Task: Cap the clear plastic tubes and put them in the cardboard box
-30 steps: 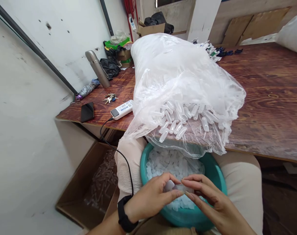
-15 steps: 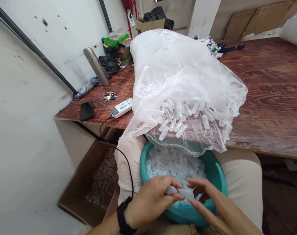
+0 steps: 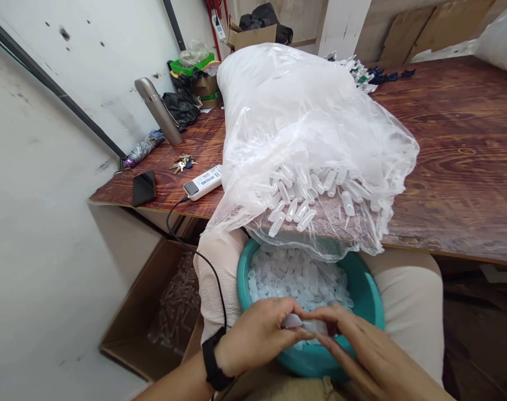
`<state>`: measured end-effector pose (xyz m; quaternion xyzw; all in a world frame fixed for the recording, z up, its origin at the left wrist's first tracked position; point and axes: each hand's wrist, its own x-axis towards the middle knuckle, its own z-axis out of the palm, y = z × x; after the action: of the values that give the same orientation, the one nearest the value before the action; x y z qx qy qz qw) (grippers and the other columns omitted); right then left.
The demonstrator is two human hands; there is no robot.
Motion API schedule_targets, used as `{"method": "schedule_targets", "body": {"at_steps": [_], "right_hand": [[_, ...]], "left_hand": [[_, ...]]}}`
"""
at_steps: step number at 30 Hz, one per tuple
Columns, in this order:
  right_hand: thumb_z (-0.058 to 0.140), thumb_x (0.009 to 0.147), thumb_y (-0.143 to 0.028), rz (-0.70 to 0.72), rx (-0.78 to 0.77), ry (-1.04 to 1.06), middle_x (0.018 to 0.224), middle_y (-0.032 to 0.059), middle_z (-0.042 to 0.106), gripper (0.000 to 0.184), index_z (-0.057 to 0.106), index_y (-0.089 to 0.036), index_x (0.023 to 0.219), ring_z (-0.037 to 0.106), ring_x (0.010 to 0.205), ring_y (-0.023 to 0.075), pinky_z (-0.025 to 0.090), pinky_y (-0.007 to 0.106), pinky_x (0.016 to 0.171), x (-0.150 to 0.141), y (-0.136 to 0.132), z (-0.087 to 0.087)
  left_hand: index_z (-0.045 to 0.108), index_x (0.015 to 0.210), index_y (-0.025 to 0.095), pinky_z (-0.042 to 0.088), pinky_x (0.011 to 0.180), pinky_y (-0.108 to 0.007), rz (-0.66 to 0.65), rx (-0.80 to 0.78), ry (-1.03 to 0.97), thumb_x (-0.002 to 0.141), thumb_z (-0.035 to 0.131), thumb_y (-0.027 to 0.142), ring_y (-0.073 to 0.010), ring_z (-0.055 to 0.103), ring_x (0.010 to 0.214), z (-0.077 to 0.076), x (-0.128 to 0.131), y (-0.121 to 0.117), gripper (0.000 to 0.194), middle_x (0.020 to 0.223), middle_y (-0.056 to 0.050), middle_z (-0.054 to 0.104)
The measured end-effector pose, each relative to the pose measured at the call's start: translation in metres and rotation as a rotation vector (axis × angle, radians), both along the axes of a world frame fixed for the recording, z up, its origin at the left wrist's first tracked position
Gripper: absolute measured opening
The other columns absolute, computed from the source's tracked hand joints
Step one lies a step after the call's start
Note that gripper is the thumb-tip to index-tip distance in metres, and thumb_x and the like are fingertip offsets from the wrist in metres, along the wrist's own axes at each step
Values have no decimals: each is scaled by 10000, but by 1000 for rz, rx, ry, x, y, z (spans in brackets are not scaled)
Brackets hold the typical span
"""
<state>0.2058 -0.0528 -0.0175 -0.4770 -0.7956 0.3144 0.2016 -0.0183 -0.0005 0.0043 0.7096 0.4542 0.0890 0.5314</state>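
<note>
Over a teal basin (image 3: 374,295) my left hand (image 3: 257,334) pinches a translucent white plastic piece (image 3: 292,321) between thumb and fingers. My right hand (image 3: 357,345) closes its thumb and fingers on a clear plastic tube (image 3: 315,327) that meets the left fingertips. Whether the two pieces are joined cannot be made out, since the fingers cover them. Many small translucent plastic pieces (image 3: 295,278) fill the basin, which sits between the legs. Above it, a large white plastic bag (image 3: 311,106) spills similar plastic tubes (image 3: 305,217) toward the table's front edge.
On the wooden table (image 3: 457,156) lie a phone (image 3: 144,188), keys (image 3: 183,162), a white power bank (image 3: 203,181) and a metal flask (image 3: 159,111). A black cable (image 3: 207,262) hangs past the left knee. A cardboard box (image 3: 128,312) of clear pieces stands at lower left.
My right thumb and fingers have closed in on the tube and now touch the left fingertips. The whole view has shifted slightly; the left hand keeps its pinch.
</note>
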Motion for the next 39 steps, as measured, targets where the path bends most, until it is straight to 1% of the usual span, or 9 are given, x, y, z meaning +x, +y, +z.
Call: {"method": "schedule_targets", "body": {"at_steps": [6, 11, 13, 17, 24, 29, 32, 35, 39], "right_hand": [[405, 1045, -218, 12, 98, 104, 1172, 23, 724, 303, 491, -320, 1317, 705, 1078, 172, 564, 270, 903, -9, -5, -2], [334, 1075, -326, -30, -166, -40, 990, 31, 754, 275, 497, -264, 1288, 757, 881, 188, 601, 267, 747, -2, 17, -12], [384, 1059, -343, -52, -117, -233, 922, 43, 739, 251, 536, -237, 1228, 751, 824, 218, 600, 307, 704, 7, 33, -25], [589, 889, -150, -60, 78, -423, 1094, 157, 708, 286, 608, -180, 1173, 699, 1021, 341, 557, 462, 849, 19, 53, -55], [505, 875, -30, -1, 70, -421, 973, 103, 737, 259, 639, -188, 1032, 730, 901, 257, 537, 326, 739, 10, 49, -68], [540, 877, -47, 8, 37, -416, 926, 67, 772, 257, 643, -207, 1051, 751, 869, 247, 527, 300, 701, 9, 49, -64], [524, 902, -57, -1, 26, -431, 949, 88, 766, 260, 654, -200, 1077, 750, 897, 269, 539, 324, 724, 8, 48, -59], [579, 893, -110, 8, 15, -433, 1020, 110, 741, 283, 648, -200, 1153, 732, 952, 287, 555, 356, 767, 5, 43, -48], [645, 767, -40, 95, -146, -431, 1082, 117, 727, 424, 672, -207, 1157, 710, 1009, 310, 559, 394, 822, -7, 36, -34]], "left_hand": [[699, 966, 202, 413, 661, -223, -117, 113, 49, 891, 708, 367, -173, 676, 800, -6, 0, 4, 182, 838, 3, 728], [572, 1142, 184, 502, 751, -261, -337, 371, 247, 977, 572, 347, -218, 694, 950, -15, 2, 25, 232, 1046, -65, 724], [551, 1168, 156, 528, 809, -314, -334, 473, 363, 963, 548, 212, -254, 689, 991, -19, 4, 45, 212, 1085, -109, 710], [578, 1181, 86, 522, 907, -457, -270, 555, 471, 896, 414, -4, -339, 677, 1058, -30, 14, 91, 340, 1097, -207, 705], [616, 1230, 81, 444, 1060, -459, -218, 584, 410, 910, 357, -14, -300, 620, 1199, -39, 29, 114, 422, 1230, -203, 685], [701, 911, 165, 521, 861, -368, -188, 472, 321, 876, 661, 230, -293, 691, 968, -28, 14, 91, 84, 1028, -117, 735], [676, 923, 191, 499, 735, -284, -153, 387, 237, 918, 627, 432, -217, 681, 850, -19, 6, 73, 246, 932, -55, 730], [622, 1045, 186, 435, 593, -224, -28, 29, -28, 945, 551, 503, -120, 592, 650, -12, 3, 56, 340, 890, -23, 727], [524, 1174, 162, 296, 473, -197, 239, -550, -432, 838, 666, 555, -60, 461, 506, -8, 4, 37, 536, 867, -39, 714]]}}
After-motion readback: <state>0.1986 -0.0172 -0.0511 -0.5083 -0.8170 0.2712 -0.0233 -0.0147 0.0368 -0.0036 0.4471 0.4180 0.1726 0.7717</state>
